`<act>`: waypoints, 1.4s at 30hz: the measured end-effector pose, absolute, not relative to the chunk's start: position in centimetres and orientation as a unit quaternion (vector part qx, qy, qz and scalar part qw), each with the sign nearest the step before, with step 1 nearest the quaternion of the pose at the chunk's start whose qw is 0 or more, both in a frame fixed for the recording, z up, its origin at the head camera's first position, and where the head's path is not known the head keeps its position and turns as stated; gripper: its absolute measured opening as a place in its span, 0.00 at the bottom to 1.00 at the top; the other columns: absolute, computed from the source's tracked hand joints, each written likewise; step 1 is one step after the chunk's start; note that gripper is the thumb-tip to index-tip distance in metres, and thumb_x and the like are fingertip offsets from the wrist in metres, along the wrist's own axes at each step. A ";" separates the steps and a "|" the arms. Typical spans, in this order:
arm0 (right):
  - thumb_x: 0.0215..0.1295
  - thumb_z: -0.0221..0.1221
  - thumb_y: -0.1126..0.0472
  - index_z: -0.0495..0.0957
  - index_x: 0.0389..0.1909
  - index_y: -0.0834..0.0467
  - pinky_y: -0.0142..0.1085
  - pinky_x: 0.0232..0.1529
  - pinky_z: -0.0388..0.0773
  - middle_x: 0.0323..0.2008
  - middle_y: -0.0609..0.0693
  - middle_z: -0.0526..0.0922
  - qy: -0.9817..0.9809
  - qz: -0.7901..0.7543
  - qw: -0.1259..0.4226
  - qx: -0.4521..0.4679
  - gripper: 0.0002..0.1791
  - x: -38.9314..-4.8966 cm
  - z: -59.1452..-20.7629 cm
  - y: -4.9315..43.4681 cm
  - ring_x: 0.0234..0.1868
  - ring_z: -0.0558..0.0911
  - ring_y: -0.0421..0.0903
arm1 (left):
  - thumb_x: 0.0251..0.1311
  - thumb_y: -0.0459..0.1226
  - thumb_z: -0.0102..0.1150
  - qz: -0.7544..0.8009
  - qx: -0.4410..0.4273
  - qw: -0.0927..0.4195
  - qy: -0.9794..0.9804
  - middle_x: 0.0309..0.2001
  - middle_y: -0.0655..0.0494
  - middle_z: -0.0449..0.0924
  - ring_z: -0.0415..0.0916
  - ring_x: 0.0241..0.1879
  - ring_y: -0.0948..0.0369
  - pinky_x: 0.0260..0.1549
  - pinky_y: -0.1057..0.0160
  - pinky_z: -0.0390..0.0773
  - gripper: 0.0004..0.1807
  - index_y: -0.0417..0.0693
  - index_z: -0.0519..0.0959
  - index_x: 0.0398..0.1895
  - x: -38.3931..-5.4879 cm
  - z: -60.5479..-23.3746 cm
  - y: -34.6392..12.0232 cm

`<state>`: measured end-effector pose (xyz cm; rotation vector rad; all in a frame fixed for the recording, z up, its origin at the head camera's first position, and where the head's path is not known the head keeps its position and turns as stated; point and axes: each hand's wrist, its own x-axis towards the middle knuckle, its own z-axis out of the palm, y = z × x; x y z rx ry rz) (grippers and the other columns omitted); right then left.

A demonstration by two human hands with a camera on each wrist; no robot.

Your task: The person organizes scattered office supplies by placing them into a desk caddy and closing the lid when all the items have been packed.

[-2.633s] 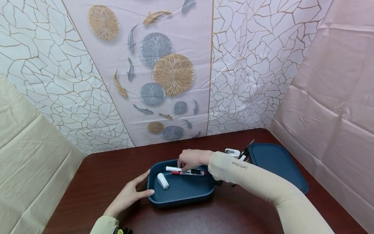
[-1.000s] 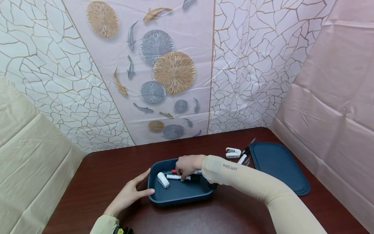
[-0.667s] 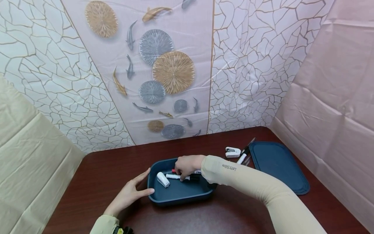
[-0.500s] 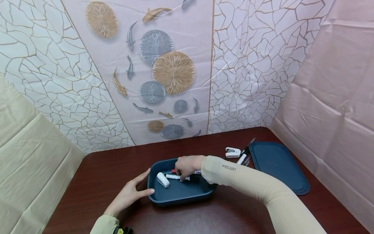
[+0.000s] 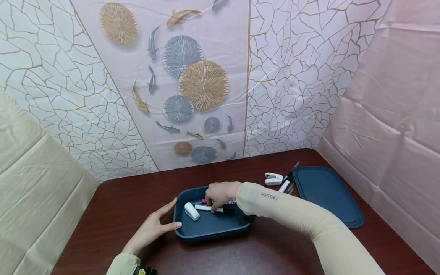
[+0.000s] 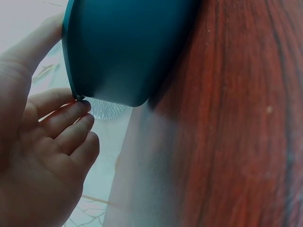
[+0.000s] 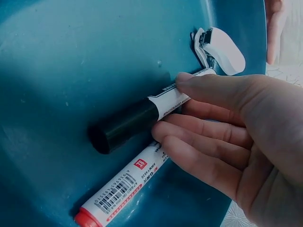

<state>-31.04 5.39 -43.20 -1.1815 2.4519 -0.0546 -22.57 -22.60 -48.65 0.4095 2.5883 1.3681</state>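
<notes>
My right hand (image 5: 220, 195) reaches into a dark blue rectangular tray (image 5: 213, 233). Its thumb and fingers pinch a white marker with a black cap (image 7: 125, 124), which lies along the tray floor. Right beside it, under the fingers, is a second white marker with red ends (image 7: 125, 189), partly hidden by the hand. A small white stapler (image 5: 191, 211) sits at the tray's left end, near the black-capped marker's tip. Outside, my left hand (image 5: 154, 227) rests against the tray's left rim, thumb and fingers spread apart along it.
Another white stapler (image 5: 273, 178) is on the brown table (image 5: 137, 191) to the right. By it lie a white marker (image 5: 284, 186) and several dark pens, partly covered by the right sleeve (image 5: 292, 210). A flat blue lid (image 5: 328, 196) lies at the far right.
The black-capped marker, earlier behind the red-ended one, now lies in front of it, with the right hand still on it. In the last second almost nothing has moved; the left hand stays put.
</notes>
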 end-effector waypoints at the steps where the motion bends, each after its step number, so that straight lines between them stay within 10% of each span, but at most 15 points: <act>1: 0.66 0.68 0.52 0.87 0.43 0.49 0.27 0.34 0.77 0.37 0.38 0.83 0.882 -0.022 0.207 -0.423 0.09 -31.1 -43.1 5.4 0.31 0.79 0.33 | 0.56 0.50 0.73 0.461 0.139 0.093 0.872 0.76 0.52 0.60 0.54 0.75 0.44 0.68 0.35 0.58 0.46 0.63 0.62 0.78 -22.6 -48.6 -22.6; 42: 0.70 0.64 0.55 0.83 0.56 0.53 0.30 0.41 0.79 0.40 0.41 0.85 0.866 -0.132 0.195 -0.442 0.16 -32.1 -38.2 8.1 0.38 0.81 0.33 | 0.56 0.51 0.73 0.452 0.136 0.091 0.877 0.76 0.52 0.61 0.56 0.74 0.43 0.68 0.36 0.59 0.46 0.63 0.62 0.78 -22.5 -48.6 -22.6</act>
